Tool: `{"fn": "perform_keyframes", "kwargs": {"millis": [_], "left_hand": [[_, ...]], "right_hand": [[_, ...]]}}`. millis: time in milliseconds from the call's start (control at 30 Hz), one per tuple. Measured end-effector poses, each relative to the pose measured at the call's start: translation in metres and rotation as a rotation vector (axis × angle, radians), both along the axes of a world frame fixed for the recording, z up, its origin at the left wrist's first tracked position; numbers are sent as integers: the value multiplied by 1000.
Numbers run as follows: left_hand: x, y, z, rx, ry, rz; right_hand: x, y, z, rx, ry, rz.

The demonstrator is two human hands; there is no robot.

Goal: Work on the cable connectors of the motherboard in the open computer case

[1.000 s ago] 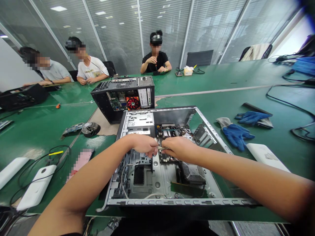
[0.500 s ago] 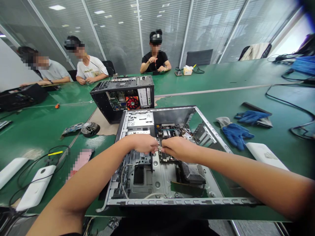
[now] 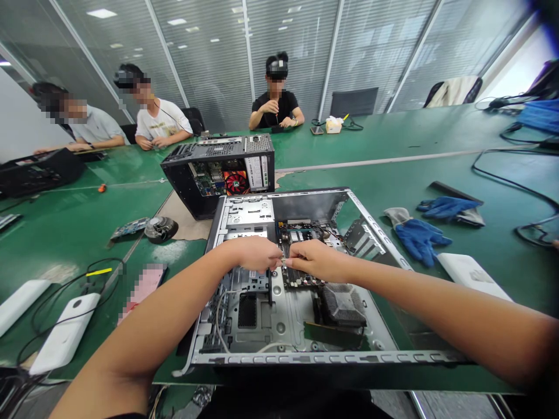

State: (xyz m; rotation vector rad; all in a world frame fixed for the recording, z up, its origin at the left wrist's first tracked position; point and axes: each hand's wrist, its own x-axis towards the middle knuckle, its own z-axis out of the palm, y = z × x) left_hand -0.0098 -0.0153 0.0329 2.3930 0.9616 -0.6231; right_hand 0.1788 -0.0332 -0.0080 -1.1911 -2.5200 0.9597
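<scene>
Over an open computer case [image 3: 279,358] lying on its side, my left hand [image 3: 261,254] and my right hand [image 3: 317,260] meet with pinched fingers. Between the fingertips shows a small pale piece, perhaps a cable end; its kind I cannot make out. Just below the hands lies the motherboard [image 3: 301,278]. Nearer to me inside the case sit a finned heatsink [image 3: 343,304] and a green memory stick [image 3: 334,336]. A thin pale cable [image 3: 218,317] loops along the left inner side. The metal drive cage [image 3: 248,212] is at the case's far left.
Behind stands a second computer case [image 3: 218,152] with a red fan. Blue gloves [image 3: 419,238] and a white power bank [image 3: 474,276] lie to the right. On the left are a round cooler [image 3: 161,229], a pink phone [image 3: 142,291] and another white power bank [image 3: 65,334]. Several people sit across the table.
My hands stay nearly in place, with the right fingers slightly shifted around the small piece. Across the table, a person's raised hand has turned on a screwdriver.
</scene>
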Motion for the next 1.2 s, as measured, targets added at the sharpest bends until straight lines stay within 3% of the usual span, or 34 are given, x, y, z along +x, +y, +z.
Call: {"fn": "perform_keyframes", "kwargs": {"millis": [233, 433, 567, 800, 1100, 1200], "left_hand": [[-1, 2, -6, 47, -13, -38], [-1, 4, -8, 20, -23, -77], [0, 3, -8, 51, -12, -98], [-1, 2, -6, 72, -29, -147], [0, 2, -7, -78, -25, -31], [0, 2, -8, -91, -10, -35]], "right_hand": [[1, -8, 5, 140, -154, 17], [2, -8, 3, 231, -240, 130], [2, -9, 5, 214, -237, 122], [1, -6, 8, 22, -61, 101], [5, -4, 6, 65, -113, 114], [4, -4, 5, 179, -201, 183]]}}
